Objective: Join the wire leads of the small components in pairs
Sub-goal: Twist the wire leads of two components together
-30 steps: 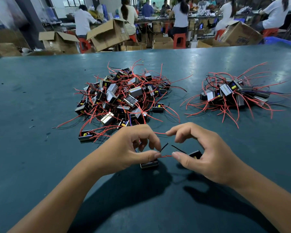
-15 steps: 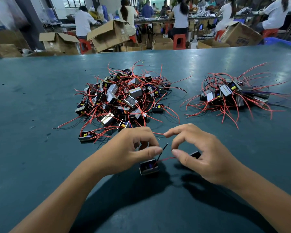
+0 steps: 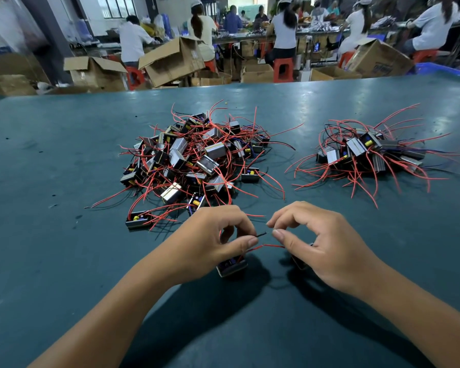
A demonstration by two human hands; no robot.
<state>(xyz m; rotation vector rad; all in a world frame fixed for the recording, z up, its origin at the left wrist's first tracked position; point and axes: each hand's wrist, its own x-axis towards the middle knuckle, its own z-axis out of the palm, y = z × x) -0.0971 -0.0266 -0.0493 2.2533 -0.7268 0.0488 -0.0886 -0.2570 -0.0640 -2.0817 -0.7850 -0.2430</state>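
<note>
**Two hands bringing black leads together over the teal bench**

The right small black box-shaped component (image 3: 299,262) is lying almost wholly hidden under the right hand (image 3: 322,245); only a dark corner is showing. Whether a lead is actually sitting between that hand's thumb and forefinger is hard to make out, though the two fingertips are pinching together as if on something thin. The left hand (image 3: 210,243) is pinching a short black wire lead (image 3: 260,234) between thumb and forefinger, its bare tip pointing toward the right hand's fingertips, near them but not visibly touching. Below it a thin red wire lead (image 3: 270,246) is running between the two hands. The left small black component (image 3: 231,266) is resting on the dull teal bench (image 3: 51,168), half covered by the left hand.

Compared with half a second ago, the black lead is lying nearly level rather than slanting upward, and the hands are sitting slightly farther apart.

Beyond the left hand, the large heap of black components with red leads (image 3: 194,158) is lying on the bench; the smaller heap (image 3: 369,152) is lying to that heap's right.
</note>
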